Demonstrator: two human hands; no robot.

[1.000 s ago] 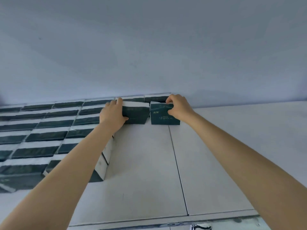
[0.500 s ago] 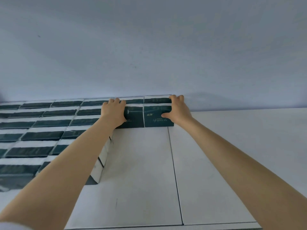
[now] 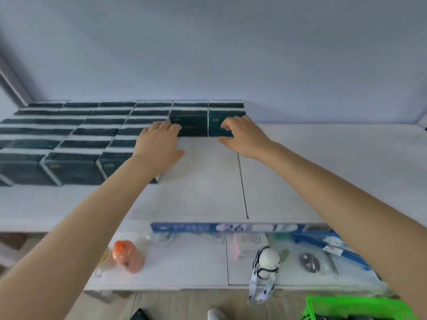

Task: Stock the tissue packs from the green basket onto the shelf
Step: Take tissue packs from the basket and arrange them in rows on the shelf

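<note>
Two dark green tissue packs stand side by side at the back of the white shelf top (image 3: 323,162): the left pack (image 3: 191,124) and the right pack (image 3: 216,127). My left hand (image 3: 159,144) lies flat on the shelf just in front of the left pack, holding nothing. Hovering in front of the right pack, my right hand (image 3: 242,135) has loosely curled fingers and holds nothing. Rows of stocked tissue packs (image 3: 76,137) fill the shelf's left part. A corner of the green basket (image 3: 351,308) shows at the bottom right.
A lower shelf (image 3: 184,269) carries an orange-capped bottle (image 3: 127,255), a white ball-like object with a lanyard (image 3: 265,262), a blue box (image 3: 231,227) and blue packaged items (image 3: 335,245). The wall (image 3: 208,54) rises behind the packs. Bare shelf top extends right of the packs.
Both hands have let go of the two packs and drawn back toward me. The view has tilted down, revealing the lower shelf and the basket.
</note>
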